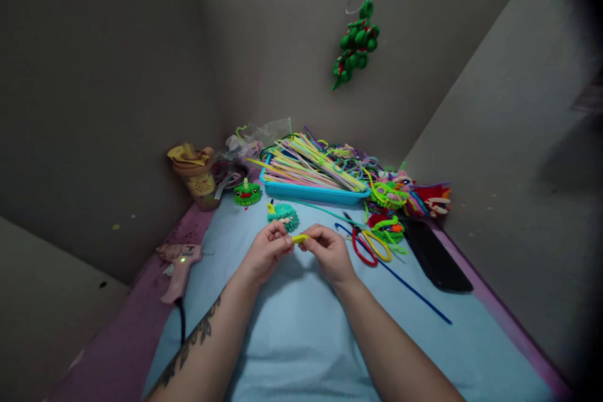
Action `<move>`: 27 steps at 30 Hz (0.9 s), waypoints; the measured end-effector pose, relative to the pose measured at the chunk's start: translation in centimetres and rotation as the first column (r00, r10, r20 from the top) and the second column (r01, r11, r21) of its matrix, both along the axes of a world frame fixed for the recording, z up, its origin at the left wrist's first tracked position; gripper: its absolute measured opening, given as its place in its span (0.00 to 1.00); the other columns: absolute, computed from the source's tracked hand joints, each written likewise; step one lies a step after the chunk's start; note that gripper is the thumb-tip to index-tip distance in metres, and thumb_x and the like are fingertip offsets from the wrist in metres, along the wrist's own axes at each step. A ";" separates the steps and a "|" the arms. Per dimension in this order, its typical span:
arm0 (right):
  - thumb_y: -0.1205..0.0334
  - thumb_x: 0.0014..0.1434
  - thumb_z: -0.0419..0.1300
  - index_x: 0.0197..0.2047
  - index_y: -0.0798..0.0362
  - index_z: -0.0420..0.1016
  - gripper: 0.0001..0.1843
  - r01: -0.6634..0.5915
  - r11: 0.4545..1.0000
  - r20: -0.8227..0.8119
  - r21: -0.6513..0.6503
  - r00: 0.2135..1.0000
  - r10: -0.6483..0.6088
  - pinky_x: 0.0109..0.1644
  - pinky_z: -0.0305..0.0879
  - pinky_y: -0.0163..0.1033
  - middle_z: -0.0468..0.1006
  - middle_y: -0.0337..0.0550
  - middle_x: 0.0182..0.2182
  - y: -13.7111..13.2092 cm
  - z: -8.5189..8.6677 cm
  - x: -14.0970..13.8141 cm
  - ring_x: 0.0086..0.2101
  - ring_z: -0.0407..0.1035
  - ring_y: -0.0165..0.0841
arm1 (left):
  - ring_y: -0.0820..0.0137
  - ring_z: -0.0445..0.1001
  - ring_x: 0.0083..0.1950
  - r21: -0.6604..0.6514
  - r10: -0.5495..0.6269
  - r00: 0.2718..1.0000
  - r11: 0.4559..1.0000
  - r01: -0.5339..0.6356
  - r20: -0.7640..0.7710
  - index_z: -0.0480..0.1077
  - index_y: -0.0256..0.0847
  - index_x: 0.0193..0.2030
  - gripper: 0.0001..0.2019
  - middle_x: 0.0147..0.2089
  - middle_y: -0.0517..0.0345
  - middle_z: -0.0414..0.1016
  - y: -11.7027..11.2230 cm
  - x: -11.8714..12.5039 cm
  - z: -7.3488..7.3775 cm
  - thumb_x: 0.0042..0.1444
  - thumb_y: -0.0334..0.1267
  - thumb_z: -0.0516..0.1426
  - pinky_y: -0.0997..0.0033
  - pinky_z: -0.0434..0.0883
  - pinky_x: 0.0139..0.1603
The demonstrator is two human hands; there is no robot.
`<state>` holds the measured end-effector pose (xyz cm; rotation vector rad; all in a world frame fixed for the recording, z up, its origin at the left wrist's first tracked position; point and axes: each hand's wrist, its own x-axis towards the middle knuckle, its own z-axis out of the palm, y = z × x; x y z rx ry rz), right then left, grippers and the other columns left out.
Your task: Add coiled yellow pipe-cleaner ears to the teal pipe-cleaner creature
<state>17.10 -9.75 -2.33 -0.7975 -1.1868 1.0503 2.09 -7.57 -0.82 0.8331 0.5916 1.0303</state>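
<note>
My left hand (267,253) and my right hand (330,252) meet above the light blue table cover (301,333). Both pinch a short yellow pipe cleaner piece (300,239) between their fingertips, one hand at each end. Just beyond the hands lies a small teal pipe cleaner figure (284,215) with a yellow tip. A green frog-like figure (247,193) sits farther back to the left.
A blue tray (313,192) of several coloured pipe cleaners stands at the back. Scissors (367,244) and a long blue pipe cleaner (414,292) lie to the right, beside a black flat object (436,255). A pink glue gun (180,267) rests at left. A green ornament (357,44) hangs on the wall.
</note>
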 end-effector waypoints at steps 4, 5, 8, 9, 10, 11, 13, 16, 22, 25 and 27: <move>0.59 0.50 0.66 0.28 0.52 0.75 0.06 0.006 1.000 0.019 -0.020 1.000 -0.005 0.32 0.65 0.36 0.74 0.39 0.24 0.0 0.0 0.0 0.27 0.68 0.30 | 0.80 0.65 0.22 -0.026 0.010 1.000 1.000 -0.010 -0.010 0.64 0.38 0.29 0.14 0.22 0.66 0.66 0.0 0.0 0.1 0.39 0.33 0.66 0.80 0.61 0.24; 0.59 0.50 0.66 0.28 0.53 0.75 0.07 0.005 1.000 0.019 -0.022 1.000 -0.004 0.32 0.65 0.36 0.74 0.39 0.24 0.0 0.0 0.0 0.27 0.68 0.30 | 0.80 0.65 0.22 -0.032 0.010 1.000 0.999 -0.010 -0.009 0.64 0.38 0.29 0.14 0.22 0.66 0.66 0.0 0.0 0.1 0.39 0.33 0.66 0.80 0.62 0.24; 0.59 0.50 0.66 0.29 0.52 0.75 0.06 -0.001 1.000 0.013 -0.030 1.000 0.001 0.32 0.65 0.36 0.73 0.39 0.24 0.0 -0.1 0.0 0.27 0.68 0.30 | 0.80 0.66 0.22 -0.040 0.007 1.000 0.999 -0.007 -0.007 0.64 0.38 0.29 0.14 0.23 0.66 0.67 0.0 0.0 0.1 0.40 0.33 0.66 0.80 0.62 0.25; 0.59 0.50 0.66 0.29 0.52 0.75 0.06 -0.003 0.999 0.011 -0.032 1.000 0.003 0.32 0.65 0.36 0.73 0.38 0.24 0.0 -0.1 0.0 0.27 0.67 0.30 | 0.80 0.66 0.22 -0.040 0.005 1.000 0.999 -0.005 -0.006 0.64 0.38 0.29 0.14 0.23 0.66 0.67 0.0 0.0 0.0 0.40 0.33 0.66 0.80 0.62 0.25; 0.59 0.50 0.65 0.29 0.52 0.75 0.06 -0.003 0.999 0.012 -0.033 1.000 0.004 0.32 0.65 0.36 0.73 0.38 0.24 0.0 -0.1 0.0 0.27 0.67 0.30 | 0.80 0.66 0.22 -0.038 0.004 1.000 0.999 -0.004 -0.004 0.64 0.38 0.29 0.13 0.23 0.66 0.67 0.0 0.0 0.0 0.40 0.32 0.66 0.80 0.62 0.24; 0.59 0.50 0.65 0.29 0.52 0.75 0.06 -0.004 0.999 0.013 -0.033 1.000 0.004 0.32 0.64 0.36 0.73 0.38 0.24 0.0 -0.1 0.0 0.27 0.67 0.30 | 0.80 0.65 0.22 -0.035 0.004 1.000 0.999 -0.004 -0.003 0.64 0.38 0.29 0.13 0.22 0.66 0.66 0.0 0.0 0.0 0.40 0.32 0.66 0.80 0.62 0.24; 0.60 0.50 0.65 0.29 0.52 0.75 0.05 -0.008 1.000 0.015 -0.024 1.000 0.009 0.32 0.64 0.36 0.73 0.38 0.24 0.0 -0.1 0.0 0.27 0.67 0.30 | 0.80 0.65 0.22 -0.027 0.002 1.000 1.000 -0.002 -0.001 0.64 0.38 0.29 0.13 0.22 0.66 0.66 0.0 0.0 -0.1 0.41 0.31 0.65 0.80 0.61 0.24; 0.61 0.51 0.65 0.29 0.52 0.76 0.04 -0.014 1.000 0.008 -0.010 1.000 0.014 0.33 0.64 0.36 0.73 0.39 0.25 0.0 -0.1 0.0 0.28 0.68 0.30 | 0.80 0.64 0.22 -0.015 0.001 1.000 1.000 -0.001 -0.003 0.64 0.38 0.29 0.13 0.22 0.67 0.65 0.0 0.0 0.0 0.41 0.31 0.65 0.80 0.60 0.24; 0.63 0.50 0.66 0.28 0.52 0.77 0.03 -0.002 1.000 0.005 -0.005 1.000 0.002 0.33 0.63 0.36 0.74 0.38 0.25 0.0 -0.1 0.0 0.28 0.67 0.30 | 0.80 0.63 0.21 0.010 -0.007 1.000 1.000 0.007 -0.025 0.63 0.39 0.29 0.13 0.21 0.68 0.64 0.0 0.0 0.3 0.40 0.31 0.65 0.79 0.57 0.23; 0.65 0.50 0.65 0.28 0.52 0.77 0.01 -0.015 1.000 -0.010 -0.001 1.000 0.015 0.33 0.63 0.35 0.74 0.38 0.25 0.0 -0.2 -0.1 0.27 0.68 0.30 | 0.80 0.63 0.21 0.010 -0.006 0.999 1.000 0.006 -0.042 0.63 0.39 0.29 0.13 0.20 0.68 0.64 0.0 0.0 0.4 0.40 0.31 0.64 0.79 0.56 0.22; 0.65 0.50 0.65 0.28 0.51 0.77 0.01 -0.020 1.000 -0.016 0.001 1.000 0.020 0.33 0.63 0.35 0.74 0.38 0.25 0.0 -0.3 -0.1 0.27 0.68 0.29 | 0.80 0.63 0.21 0.011 -0.003 0.999 1.000 0.003 -0.049 0.62 0.39 0.28 0.13 0.20 0.68 0.64 0.0 0.0 0.3 0.39 0.31 0.64 0.79 0.56 0.22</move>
